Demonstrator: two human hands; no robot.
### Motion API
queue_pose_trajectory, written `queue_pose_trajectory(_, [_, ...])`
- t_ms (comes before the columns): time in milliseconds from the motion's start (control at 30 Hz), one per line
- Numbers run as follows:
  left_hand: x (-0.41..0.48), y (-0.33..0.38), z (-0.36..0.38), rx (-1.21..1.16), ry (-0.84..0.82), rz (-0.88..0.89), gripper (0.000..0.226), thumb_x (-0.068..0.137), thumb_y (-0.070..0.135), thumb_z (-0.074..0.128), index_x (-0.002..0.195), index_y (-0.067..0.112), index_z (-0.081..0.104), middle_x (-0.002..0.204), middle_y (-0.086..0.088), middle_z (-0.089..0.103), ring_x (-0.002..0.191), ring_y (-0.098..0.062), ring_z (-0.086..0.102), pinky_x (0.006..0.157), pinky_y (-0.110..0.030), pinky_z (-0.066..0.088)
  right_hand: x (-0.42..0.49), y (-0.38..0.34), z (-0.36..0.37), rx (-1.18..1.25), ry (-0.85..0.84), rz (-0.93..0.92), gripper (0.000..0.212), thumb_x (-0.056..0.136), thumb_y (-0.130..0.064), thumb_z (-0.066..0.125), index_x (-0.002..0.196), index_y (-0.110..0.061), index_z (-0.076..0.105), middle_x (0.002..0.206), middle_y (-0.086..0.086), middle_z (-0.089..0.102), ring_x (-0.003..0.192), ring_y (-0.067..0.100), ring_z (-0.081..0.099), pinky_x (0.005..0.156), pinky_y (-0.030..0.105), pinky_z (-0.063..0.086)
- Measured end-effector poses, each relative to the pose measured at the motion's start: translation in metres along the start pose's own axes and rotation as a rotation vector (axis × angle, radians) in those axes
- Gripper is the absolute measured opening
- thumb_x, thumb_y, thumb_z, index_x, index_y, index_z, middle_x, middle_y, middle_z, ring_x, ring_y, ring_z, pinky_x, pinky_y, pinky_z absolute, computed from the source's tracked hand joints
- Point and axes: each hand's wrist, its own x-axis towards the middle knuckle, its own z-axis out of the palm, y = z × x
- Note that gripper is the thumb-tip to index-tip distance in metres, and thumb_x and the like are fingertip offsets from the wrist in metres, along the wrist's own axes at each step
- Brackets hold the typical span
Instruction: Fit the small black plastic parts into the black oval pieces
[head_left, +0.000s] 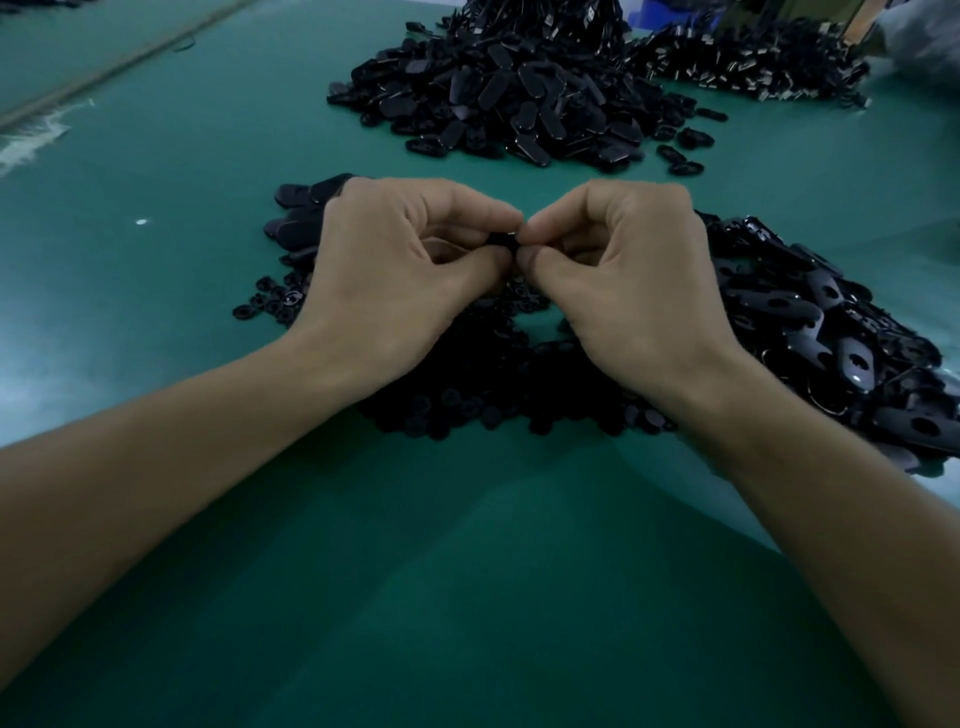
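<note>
Both hands meet at centre, fingertips touching. Left hand (395, 270) & right hand (623, 280): thumb + index pressed tight together, pinching one small black part (503, 242) between them; only a sliver shows, can't tell which piece it is. Other fingers curled in. Knuckles up, wrists angled inward, forearms bare, hands held over the small parts (467, 384) heaped on the green table (467, 571). Oval pieces (831, 332) piled just right of the right hand; a few ovals (301, 218) behind the left hand. Big pile (509, 93) further back, well apart.
</note>
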Motion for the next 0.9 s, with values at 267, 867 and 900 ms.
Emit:
queue_pose_trajectory(267, [0.0, 0.002, 0.002, 0.023, 0.001, 0.04, 0.027, 0.081, 0.008, 0.078, 0.093, 0.031, 0.07, 0.09, 0.009, 0.076, 0.082, -0.005, 0.074, 0.079, -0.024, 0.06, -0.003, -0.005, 0.0, 0.046, 0.063, 0.032, 0.018, 0.084, -0.01, 0.078, 0.083, -0.027, 0.074, 0.072, -0.017, 0.069, 0.07, -0.007, 0.067, 0.065, 0.007, 0.05])
queue_pose_trajectory(867, [0.003, -0.004, -0.001, 0.058, 0.023, 0.036, 0.021, 0.081, 0.018, 0.076, 0.086, 0.037, 0.067, 0.082, 0.013, 0.075, 0.074, -0.005, 0.073, 0.07, -0.022, 0.058, -0.008, -0.013, -0.002, -0.077, -0.032, -0.055, 0.021, 0.091, -0.008, 0.068, 0.103, -0.022, 0.078, 0.09, -0.014, 0.072, 0.089, 0.0, 0.068, 0.084, 0.014, 0.054])
queue_pose_trajectory(900, [0.003, -0.003, -0.001, 0.045, 0.02, 0.027, 0.022, 0.081, 0.016, 0.076, 0.087, 0.036, 0.067, 0.08, 0.012, 0.075, 0.072, -0.006, 0.073, 0.07, -0.022, 0.058, -0.006, -0.011, -0.003, -0.069, -0.014, -0.058, 0.02, 0.09, -0.009, 0.07, 0.102, -0.023, 0.077, 0.088, -0.017, 0.07, 0.085, -0.004, 0.067, 0.08, 0.009, 0.052])
